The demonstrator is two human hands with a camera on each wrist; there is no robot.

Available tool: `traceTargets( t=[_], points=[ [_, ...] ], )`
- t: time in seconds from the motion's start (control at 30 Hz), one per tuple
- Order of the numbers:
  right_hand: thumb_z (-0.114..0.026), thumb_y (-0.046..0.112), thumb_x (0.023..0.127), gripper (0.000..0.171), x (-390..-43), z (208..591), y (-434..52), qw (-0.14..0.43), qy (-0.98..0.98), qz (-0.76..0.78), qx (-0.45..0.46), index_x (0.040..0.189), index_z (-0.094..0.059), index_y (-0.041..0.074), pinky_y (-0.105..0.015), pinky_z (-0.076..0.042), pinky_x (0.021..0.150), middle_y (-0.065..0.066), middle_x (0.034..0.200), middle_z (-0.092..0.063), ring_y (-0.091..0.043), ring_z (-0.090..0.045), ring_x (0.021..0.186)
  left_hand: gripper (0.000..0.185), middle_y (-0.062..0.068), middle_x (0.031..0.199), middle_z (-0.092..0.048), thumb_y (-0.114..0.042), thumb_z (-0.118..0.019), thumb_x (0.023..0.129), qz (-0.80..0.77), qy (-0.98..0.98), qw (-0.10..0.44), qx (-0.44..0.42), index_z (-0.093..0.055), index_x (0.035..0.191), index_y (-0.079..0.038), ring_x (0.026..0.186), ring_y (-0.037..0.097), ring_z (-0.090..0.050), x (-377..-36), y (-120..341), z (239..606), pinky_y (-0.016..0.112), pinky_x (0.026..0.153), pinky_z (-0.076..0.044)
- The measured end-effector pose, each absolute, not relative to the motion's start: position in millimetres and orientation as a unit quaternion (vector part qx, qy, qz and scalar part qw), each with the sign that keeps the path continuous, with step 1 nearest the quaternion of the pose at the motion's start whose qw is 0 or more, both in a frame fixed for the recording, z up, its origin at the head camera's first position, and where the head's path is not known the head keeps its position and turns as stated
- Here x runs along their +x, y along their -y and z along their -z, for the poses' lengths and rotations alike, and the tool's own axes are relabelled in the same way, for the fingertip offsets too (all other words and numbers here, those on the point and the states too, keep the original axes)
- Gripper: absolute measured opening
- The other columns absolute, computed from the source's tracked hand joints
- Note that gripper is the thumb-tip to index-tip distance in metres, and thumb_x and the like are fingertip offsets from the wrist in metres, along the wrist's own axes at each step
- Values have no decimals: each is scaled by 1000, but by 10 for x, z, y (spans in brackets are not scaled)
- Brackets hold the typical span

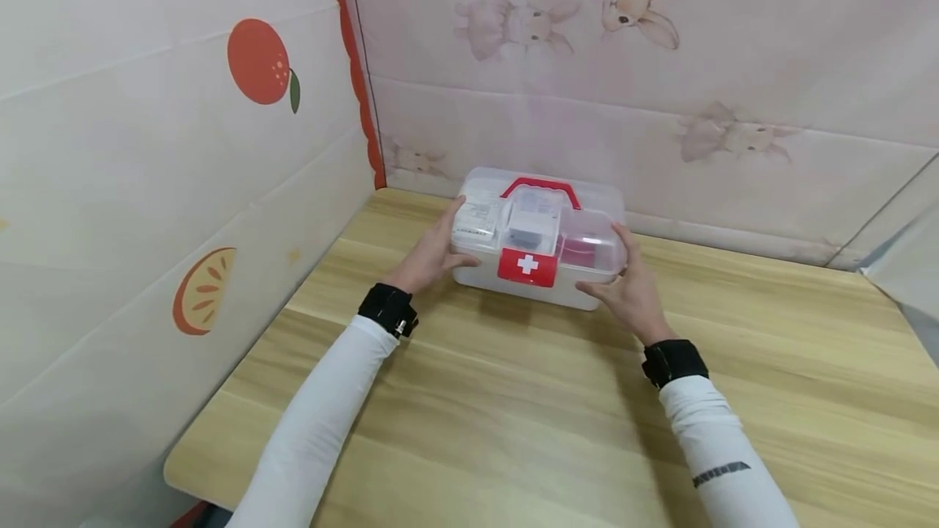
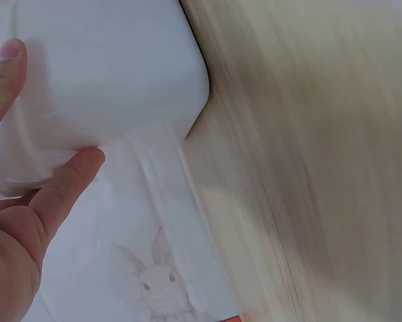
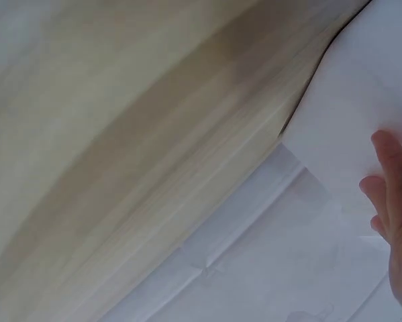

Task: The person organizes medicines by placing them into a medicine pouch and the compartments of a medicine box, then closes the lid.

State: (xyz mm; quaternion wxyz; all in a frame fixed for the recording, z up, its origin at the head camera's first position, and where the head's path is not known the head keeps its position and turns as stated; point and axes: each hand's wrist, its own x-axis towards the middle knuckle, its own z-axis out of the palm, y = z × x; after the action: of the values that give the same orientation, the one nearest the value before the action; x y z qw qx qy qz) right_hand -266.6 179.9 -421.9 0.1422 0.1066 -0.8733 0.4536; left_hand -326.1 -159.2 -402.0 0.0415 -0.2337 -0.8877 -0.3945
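Note:
A first-aid box [image 1: 570, 293] with a clear lid, white base and red folding handle [image 1: 541, 182] is at the back of the wooden table, near the wall. Its red front latch [image 1: 526, 266] bears a white cross. White packets [image 1: 475, 218] and something pink [image 1: 579, 253] show through the lid. My left hand [image 1: 433, 255] grips the left end, thumb at the front. My right hand [image 1: 627, 292] grips the right end the same way. Both wrist views show fingers against the white box wall [image 2: 113, 80]. Whether the base fully touches the table is unclear.
The wooden table [image 1: 484, 414] extends in front of the box and to both sides. A rabbit-print sheet [image 1: 587, 112] hangs behind it, and a fruit-print sheet [image 1: 147, 169] covers the left side. Black bands [image 1: 387, 310] circle both wrists over white sleeves.

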Motion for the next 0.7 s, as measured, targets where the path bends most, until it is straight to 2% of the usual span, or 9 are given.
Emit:
traceTargets(
  t=[0.37, 0.7],
  points=[
    [-90, 10, 72, 112, -2541, 4247, -1917, 145, 874, -456, 85, 157, -19, 27, -60, -50, 94, -23, 140, -46, -43, -54, 117, 111, 15, 147, -41, -21, -82, 80, 377, 894, 29, -241, -4, 158, -21, 117, 26, -51, -3194, 1482, 3987, 46, 109, -41],
    [-90, 13, 72, 111, -2369, 4187, -2093, 139, 877, -455, 75, 157, -20, 27, -60, -53, 86, -23, 138, -47, -47, -56, 114, 111, 13, 149, -38, -23, -83, 79, 375, 886, 41, -268, -6, 158, -20, 117, 24, -50, -3091, 1329, 3996, 43, 108, -43]
  ],
)
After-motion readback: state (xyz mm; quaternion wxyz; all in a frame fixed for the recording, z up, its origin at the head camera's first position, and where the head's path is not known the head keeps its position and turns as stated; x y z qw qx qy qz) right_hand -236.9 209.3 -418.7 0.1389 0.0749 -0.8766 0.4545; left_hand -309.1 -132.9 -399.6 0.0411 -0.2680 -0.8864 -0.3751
